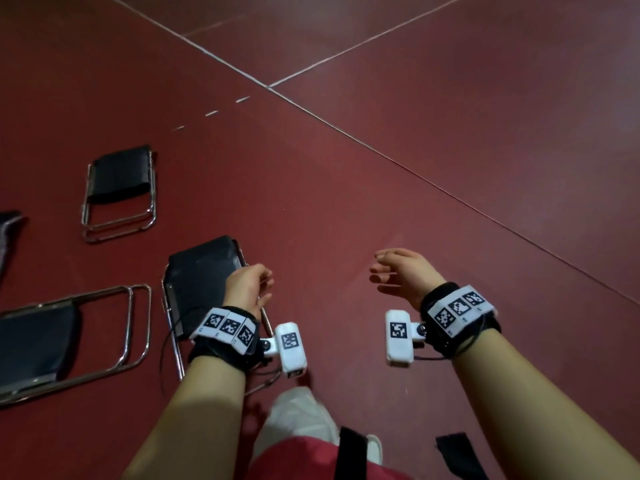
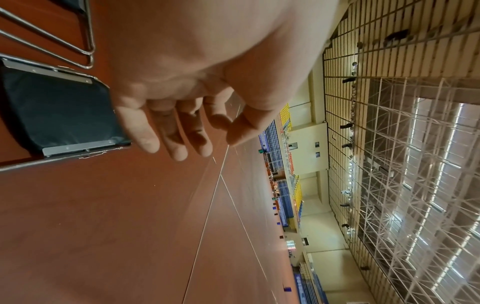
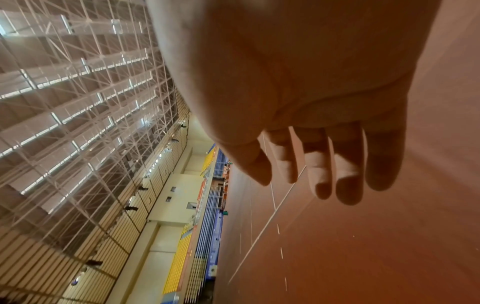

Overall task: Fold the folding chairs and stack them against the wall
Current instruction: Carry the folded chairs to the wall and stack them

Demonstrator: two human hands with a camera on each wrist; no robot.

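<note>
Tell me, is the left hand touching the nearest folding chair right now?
Cannot tell. In the head view the left hand overlaps the chair; the left wrist view shows relaxed, empty fingers but no plain gap.

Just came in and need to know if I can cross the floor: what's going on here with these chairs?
A person is partway through clearing folding chairs off a red sports floor. Several chairs lie flat on it; no wall shows near them in the head view. The left hand hovers over the nearest chair, fingers relaxed and holding nothing. The right hand is empty too, out over bare floor. Two more chairs lie to the left.
</note>
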